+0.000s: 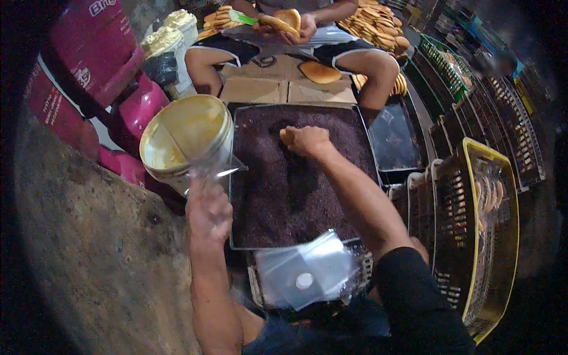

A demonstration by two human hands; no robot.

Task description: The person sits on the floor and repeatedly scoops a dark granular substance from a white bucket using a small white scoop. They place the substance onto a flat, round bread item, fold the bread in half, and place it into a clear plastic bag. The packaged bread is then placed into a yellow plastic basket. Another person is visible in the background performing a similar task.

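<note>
My left hand [209, 207] grips a clear plastic bag [212, 166] beside the tilted bucket [186, 133], whose inside is smeared with cream. My right hand [307, 141] holds a small piece of bread [283, 133], largely hidden by the fingers, over a wide tray [262, 208] filled with dark brown granules. Near my lap lies a stack of clear plastic bags [306, 257], with a round white disc [304, 281] on top.
Opposite me, a co-worker's hands [306, 29] hold an opened bun [282, 24] and a green brush or spatula [243, 17]. Bread piles [372, 22] lie behind. Cream-filled tubs [166, 42] and pink gas cylinders [142, 104] stand left, a yellow crate [514, 222] right.
</note>
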